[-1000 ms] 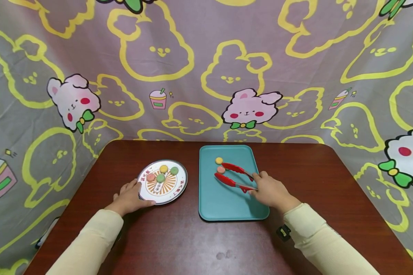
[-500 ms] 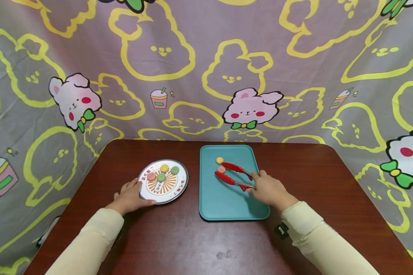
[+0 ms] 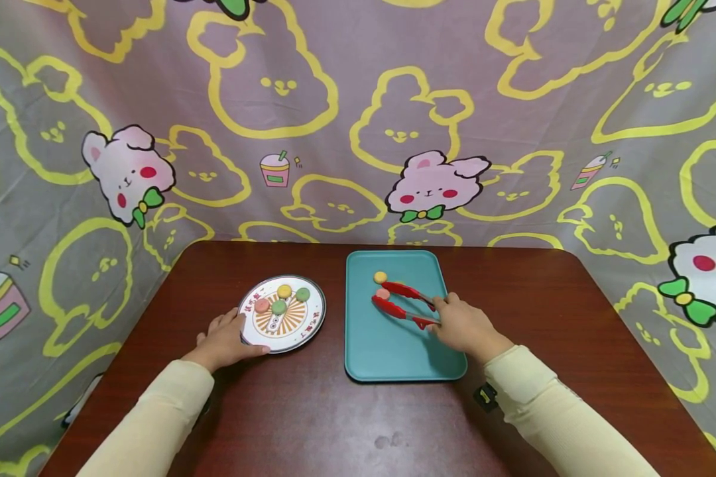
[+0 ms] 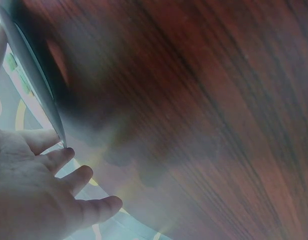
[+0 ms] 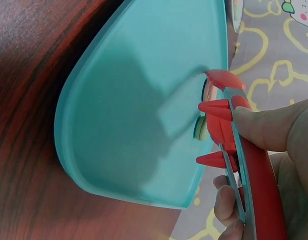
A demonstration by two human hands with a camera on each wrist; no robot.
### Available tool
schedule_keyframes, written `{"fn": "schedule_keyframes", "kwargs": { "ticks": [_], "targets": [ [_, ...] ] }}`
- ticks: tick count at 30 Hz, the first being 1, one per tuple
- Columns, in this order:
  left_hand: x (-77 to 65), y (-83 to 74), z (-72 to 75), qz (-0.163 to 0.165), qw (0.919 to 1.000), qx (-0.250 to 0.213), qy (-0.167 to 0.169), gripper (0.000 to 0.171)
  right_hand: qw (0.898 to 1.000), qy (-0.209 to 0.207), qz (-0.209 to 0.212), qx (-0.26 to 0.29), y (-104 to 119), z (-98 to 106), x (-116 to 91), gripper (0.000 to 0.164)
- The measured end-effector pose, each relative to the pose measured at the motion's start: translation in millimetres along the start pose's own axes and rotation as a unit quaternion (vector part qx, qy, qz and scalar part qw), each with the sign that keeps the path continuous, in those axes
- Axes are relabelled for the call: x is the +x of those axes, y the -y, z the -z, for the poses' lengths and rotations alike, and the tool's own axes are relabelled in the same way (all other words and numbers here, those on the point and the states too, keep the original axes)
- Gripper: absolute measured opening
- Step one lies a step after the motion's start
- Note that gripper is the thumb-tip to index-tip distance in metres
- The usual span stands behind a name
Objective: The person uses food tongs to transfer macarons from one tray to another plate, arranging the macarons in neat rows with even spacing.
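— What is shown in the head view?
— Red tongs (image 3: 392, 307) are gripped by the right hand (image 3: 468, 328), their arms apart, and a pink macaron (image 3: 382, 293) is framed between the tips on the teal tray (image 3: 376, 348); a yellow macaron (image 3: 380, 277) is set just beyond it. The rim of a printed plate (image 3: 314, 324) is touched by the left hand (image 3: 223, 341), its fingers relaxed; four macarons (image 3: 278, 307) are carried there.
— Which step is judged to be in hand?
— The lining-up of the tongs, by the look of it; a gentle, centred squeeze would be called for next, then a level lift.
— And the surface and room?
— A dark reddish wooden bench (image 3: 286, 414) is used, backed by a cloth (image 3: 328, 59) printed with rabbits, drink cups and yellow outlines.
— What is added by the left wrist view?
— The plate's edge is met near the forefinger; the other fingers are spread loosely, with nothing clasped by them.
— And by the right wrist view?
— The handles are wrapped by thumb and fingers, partly hidden. A pale greenish macaron (image 5: 201, 129) is shown near the pink one; whether either is touched cannot be told
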State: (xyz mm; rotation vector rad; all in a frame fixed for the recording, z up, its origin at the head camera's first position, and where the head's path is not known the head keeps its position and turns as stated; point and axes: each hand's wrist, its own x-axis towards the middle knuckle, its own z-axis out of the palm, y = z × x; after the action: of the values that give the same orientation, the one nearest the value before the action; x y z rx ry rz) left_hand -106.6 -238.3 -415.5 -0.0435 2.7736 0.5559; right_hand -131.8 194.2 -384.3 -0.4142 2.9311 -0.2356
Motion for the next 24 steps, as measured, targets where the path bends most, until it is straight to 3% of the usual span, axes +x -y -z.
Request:
{"fn": "schedule_keyframes", "kwargs": {
  "ticks": [24],
  "targets": [
    [-0.6,-0.4,0.7,-0.001,1.0,0.002,-0.004,0.111,1.0,0.012,-0.007,0.016,-0.2,-0.4,-0.1,0.061]
  ]
}}
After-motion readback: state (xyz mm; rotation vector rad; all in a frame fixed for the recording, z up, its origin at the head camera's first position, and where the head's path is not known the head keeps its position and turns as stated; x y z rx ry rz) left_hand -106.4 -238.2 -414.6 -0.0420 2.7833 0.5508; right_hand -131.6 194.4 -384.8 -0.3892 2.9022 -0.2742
